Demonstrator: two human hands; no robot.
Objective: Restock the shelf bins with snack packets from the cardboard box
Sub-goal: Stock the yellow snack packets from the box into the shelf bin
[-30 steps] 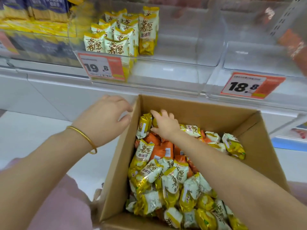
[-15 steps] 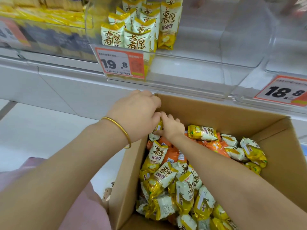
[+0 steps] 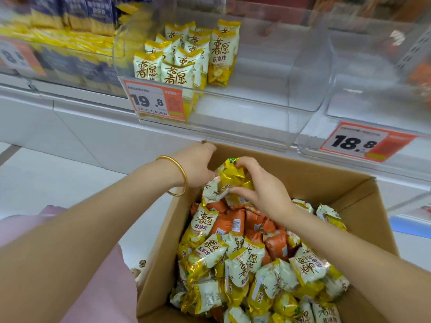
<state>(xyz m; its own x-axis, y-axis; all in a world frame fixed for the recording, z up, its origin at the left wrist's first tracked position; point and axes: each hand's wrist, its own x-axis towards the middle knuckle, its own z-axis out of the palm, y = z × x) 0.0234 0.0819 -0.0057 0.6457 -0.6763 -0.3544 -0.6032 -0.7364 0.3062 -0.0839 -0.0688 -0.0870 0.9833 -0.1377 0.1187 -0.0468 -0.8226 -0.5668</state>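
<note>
An open cardboard box (image 3: 326, 183) holds several yellow-and-white and orange snack packets (image 3: 233, 259). At the box's far left corner both hands grip a small bunch of yellow packets (image 3: 229, 177) lifted above the pile. My left hand (image 3: 198, 166), with a gold bangle on the wrist, holds the bunch from the left. My right hand (image 3: 261, 183) holds it from the right, fingers curled over the top. Above, a clear shelf bin (image 3: 256, 113) with a 19.8 price tag holds upright yellow packets (image 3: 184, 57) at its left side.
A second clear bin (image 3: 373, 85) with an 18.8 tag (image 3: 359, 142) stands to the right. Dark blue and yellow packages (image 3: 70, 24) fill the bin at far left. White shelf front and floor lie left of the box. A pink garment (image 3: 93, 287) shows at bottom left.
My left hand moved from outside the box's left wall into the far corner to meet my right hand. Together they raised a bunch of yellow packets out of the pile.
</note>
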